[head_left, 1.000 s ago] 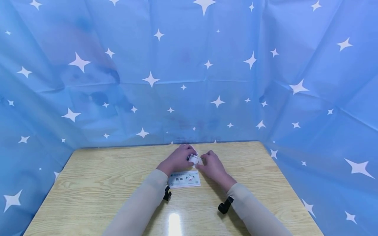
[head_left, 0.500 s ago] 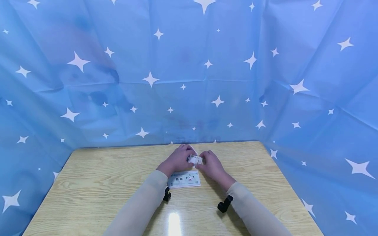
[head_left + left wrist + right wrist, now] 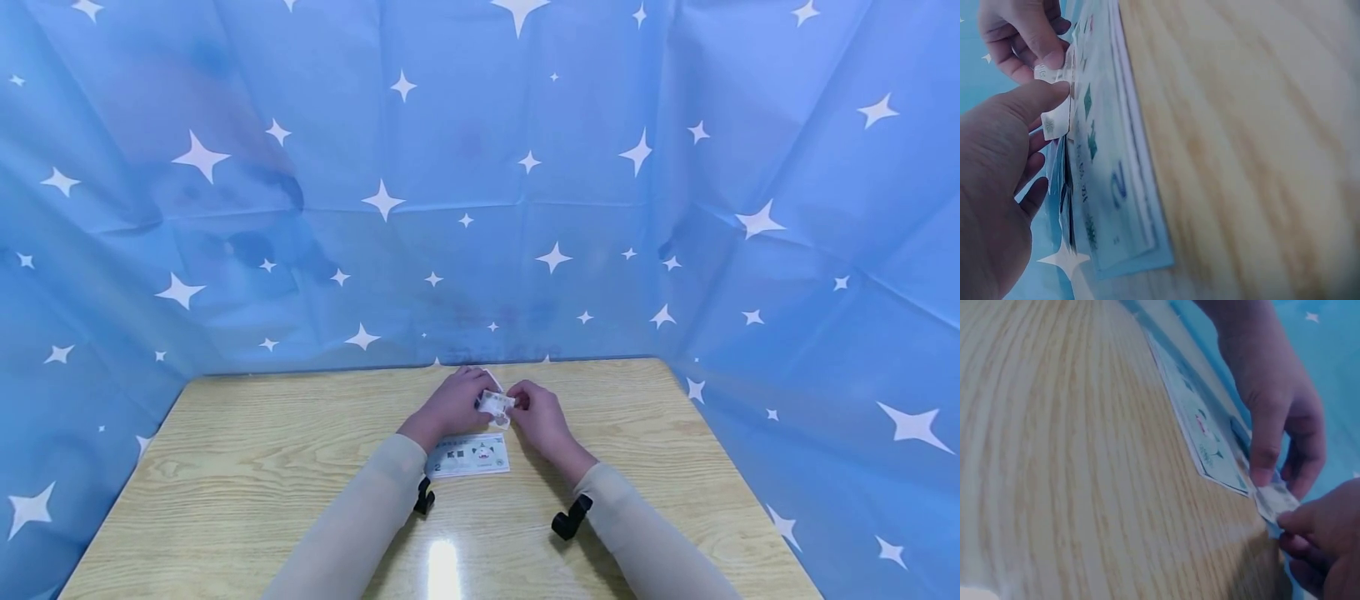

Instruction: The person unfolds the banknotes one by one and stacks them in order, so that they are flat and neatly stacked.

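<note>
A small white printed paper is between the two hands near the far edge of the table. My left hand holds its left part, the thumb lying on top in the left wrist view. At the paper's right edge, my right hand pinches it between thumb and curled fingers. Just nearer than the paper lies a flat pale-green printed booklet with a figure 2, a square code and a cartoon face. Dark, thin-edged layers show under the left fingers, mostly hidden by that hand.
The light wood-grain table runs up to a blue curtain with white stars at the back and sides. A white strip shows beyond the left hand. Black straps sit at both wrists.
The right thumb has drawn up from the paper's lower edge to its right edge, and the right fingers have closed in. More of the paper's lower part shows. The left hand stays nearly still.
</note>
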Demonstrator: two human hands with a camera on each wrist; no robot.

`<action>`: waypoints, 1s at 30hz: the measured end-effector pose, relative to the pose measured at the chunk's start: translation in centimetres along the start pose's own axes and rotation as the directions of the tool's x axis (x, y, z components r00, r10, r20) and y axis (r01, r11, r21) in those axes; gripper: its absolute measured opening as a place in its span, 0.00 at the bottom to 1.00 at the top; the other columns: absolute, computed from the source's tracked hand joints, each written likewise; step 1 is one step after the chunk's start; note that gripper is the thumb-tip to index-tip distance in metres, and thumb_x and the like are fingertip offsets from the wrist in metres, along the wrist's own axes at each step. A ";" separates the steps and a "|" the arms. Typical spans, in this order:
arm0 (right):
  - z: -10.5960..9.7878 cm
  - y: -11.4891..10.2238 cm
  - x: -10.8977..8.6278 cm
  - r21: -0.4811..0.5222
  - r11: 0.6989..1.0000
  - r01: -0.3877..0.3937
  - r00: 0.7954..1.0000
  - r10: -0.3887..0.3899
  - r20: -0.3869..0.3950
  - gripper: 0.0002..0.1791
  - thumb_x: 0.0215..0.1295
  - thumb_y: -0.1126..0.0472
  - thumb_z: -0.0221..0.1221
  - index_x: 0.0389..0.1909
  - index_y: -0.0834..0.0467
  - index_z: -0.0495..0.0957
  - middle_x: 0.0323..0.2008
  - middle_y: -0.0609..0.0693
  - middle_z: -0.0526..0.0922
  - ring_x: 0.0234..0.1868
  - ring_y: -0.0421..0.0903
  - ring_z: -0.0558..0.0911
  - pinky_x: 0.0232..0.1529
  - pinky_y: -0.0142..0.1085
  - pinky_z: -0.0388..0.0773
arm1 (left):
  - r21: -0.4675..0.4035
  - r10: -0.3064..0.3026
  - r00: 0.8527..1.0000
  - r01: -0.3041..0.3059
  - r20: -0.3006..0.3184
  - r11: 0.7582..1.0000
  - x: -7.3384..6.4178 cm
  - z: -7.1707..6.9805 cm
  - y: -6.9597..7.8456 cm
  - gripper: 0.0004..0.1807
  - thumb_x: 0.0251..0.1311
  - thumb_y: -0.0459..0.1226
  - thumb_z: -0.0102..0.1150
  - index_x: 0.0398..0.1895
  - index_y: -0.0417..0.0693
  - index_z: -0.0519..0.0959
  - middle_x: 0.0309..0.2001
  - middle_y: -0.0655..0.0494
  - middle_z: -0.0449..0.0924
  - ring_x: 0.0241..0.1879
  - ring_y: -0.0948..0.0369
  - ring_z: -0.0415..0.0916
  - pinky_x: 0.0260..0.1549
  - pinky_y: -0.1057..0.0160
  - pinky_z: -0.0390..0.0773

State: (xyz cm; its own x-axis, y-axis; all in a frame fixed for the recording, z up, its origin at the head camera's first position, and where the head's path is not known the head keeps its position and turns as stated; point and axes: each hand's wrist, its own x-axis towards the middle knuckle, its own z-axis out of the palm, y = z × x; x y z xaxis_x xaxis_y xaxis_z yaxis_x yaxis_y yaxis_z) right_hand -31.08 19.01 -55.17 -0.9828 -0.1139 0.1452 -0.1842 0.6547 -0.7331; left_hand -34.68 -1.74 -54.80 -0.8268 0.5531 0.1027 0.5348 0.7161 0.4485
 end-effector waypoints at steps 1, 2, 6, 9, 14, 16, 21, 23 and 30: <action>-0.1 0.0 0.0 0.021 1.000 -0.005 1.000 0.005 -0.008 0.11 0.69 0.73 0.72 0.48 0.60 0.86 0.37 0.51 0.85 0.38 0.46 0.82 0.41 0.41 0.81 | 0.001 0.003 1.000 -0.003 -0.001 1.000 0.0 0.0 0.0 0.19 0.71 0.44 0.75 0.62 0.58 0.85 0.66 0.60 0.80 0.71 0.55 0.70 0.74 0.50 0.70; -0.1 0.0 0.0 0.045 0.999 -0.009 1.000 0.010 -0.014 0.11 0.69 0.73 0.72 0.48 0.60 0.86 0.38 0.51 0.85 0.39 0.46 0.82 0.41 0.40 0.81 | -0.002 0.004 1.000 -0.004 -0.005 1.000 0.0 0.0 0.0 0.19 0.71 0.44 0.75 0.62 0.59 0.85 0.65 0.61 0.81 0.70 0.55 0.71 0.74 0.50 0.71; -0.5 -0.1 0.1 0.142 0.989 -0.030 0.999 0.032 -0.015 0.11 0.69 0.74 0.71 0.49 0.61 0.87 0.38 0.52 0.85 0.39 0.47 0.82 0.39 0.35 0.79 | -0.009 -0.003 1.000 0.003 -0.026 1.000 0.0 -0.2 0.1 0.15 0.74 0.43 0.73 0.60 0.60 0.84 0.62 0.63 0.83 0.68 0.57 0.73 0.73 0.51 0.72; -0.9 -0.3 0.1 0.210 0.977 -0.034 0.999 0.036 -0.006 0.11 0.69 0.74 0.70 0.50 0.62 0.87 0.39 0.54 0.85 0.39 0.48 0.81 0.37 0.33 0.79 | -0.040 -0.017 0.999 0.015 -0.046 0.999 -0.1 -0.5 0.2 0.14 0.75 0.43 0.72 0.60 0.59 0.84 0.62 0.63 0.83 0.69 0.56 0.73 0.74 0.51 0.71; -1.3 -0.2 0.0 0.311 0.950 -0.038 0.999 0.034 0.018 0.12 0.71 0.74 0.69 0.53 0.64 0.86 0.42 0.58 0.86 0.40 0.49 0.81 0.37 0.33 0.80 | -0.132 -0.044 0.995 0.033 -0.086 0.991 -0.6 -0.9 0.3 0.12 0.77 0.41 0.69 0.60 0.58 0.84 0.62 0.61 0.83 0.68 0.56 0.74 0.72 0.51 0.73; -1.4 -0.2 0.0 0.340 0.939 -0.046 0.999 0.041 0.023 0.12 0.71 0.73 0.69 0.53 0.64 0.86 0.43 0.57 0.86 0.41 0.49 0.82 0.39 0.34 0.81 | -0.172 -0.046 0.993 0.028 -0.106 0.985 -0.8 -1.0 0.3 0.12 0.77 0.39 0.69 0.59 0.58 0.85 0.61 0.60 0.83 0.64 0.56 0.77 0.68 0.50 0.77; -1.6 -0.4 0.0 0.384 0.922 -0.055 0.998 0.053 0.016 0.11 0.72 0.72 0.69 0.52 0.63 0.86 0.43 0.56 0.86 0.43 0.49 0.82 0.41 0.33 0.81 | -0.270 -0.045 0.987 0.002 -0.152 0.963 -1.3 -1.1 0.3 0.10 0.76 0.35 0.69 0.55 0.56 0.85 0.57 0.59 0.82 0.54 0.58 0.81 0.58 0.53 0.83; -1.6 -0.5 0.0 0.398 0.916 -0.059 0.998 0.057 0.016 0.10 0.72 0.71 0.69 0.52 0.63 0.87 0.43 0.55 0.86 0.43 0.49 0.82 0.40 0.33 0.80 | -0.312 -0.054 0.985 0.000 -0.165 0.950 -1.4 -1.1 0.3 0.10 0.76 0.34 0.68 0.54 0.56 0.85 0.55 0.59 0.82 0.52 0.59 0.81 0.56 0.55 0.83; -1.6 -1.0 -0.2 0.437 0.896 -0.073 0.997 0.063 0.037 0.11 0.72 0.71 0.70 0.52 0.64 0.86 0.43 0.56 0.86 0.42 0.49 0.82 0.41 0.35 0.81 | -0.461 -0.101 0.977 0.004 -0.187 0.887 -2.1 -0.9 0.0 0.09 0.76 0.33 0.68 0.53 0.54 0.87 0.47 0.60 0.82 0.43 0.62 0.79 0.45 0.61 0.84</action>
State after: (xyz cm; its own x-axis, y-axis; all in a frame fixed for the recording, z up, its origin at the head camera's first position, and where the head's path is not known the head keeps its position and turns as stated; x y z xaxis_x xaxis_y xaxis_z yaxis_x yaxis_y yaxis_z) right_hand -30.65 19.58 -53.46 -0.9923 -0.0998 0.0738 -0.0983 0.2685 -0.9583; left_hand -33.10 -3.32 -54.21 -0.8947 0.3880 0.2212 0.3910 0.4412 0.8078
